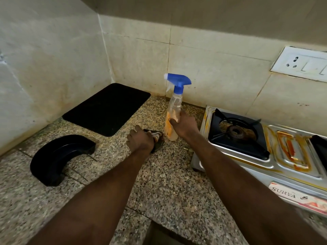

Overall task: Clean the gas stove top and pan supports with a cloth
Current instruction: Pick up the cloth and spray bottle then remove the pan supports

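**Cloth and spray taken up beside a stained stove**

Your left hand [139,141] curls over the striped cloth [156,136] on the granite counter [168,183], near the gas stove [261,165] and its 1 visible pan support [219,113]. Your right hand [184,125] wraps the spray bottle [174,105] low down. The cloth looks soft and light, so bunch it into your palm.

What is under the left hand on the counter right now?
A crumpled striped cloth, lying on the speckled counter. The left hand grips it, so only its right part shows; the rest, and anything beneath it, is covered.
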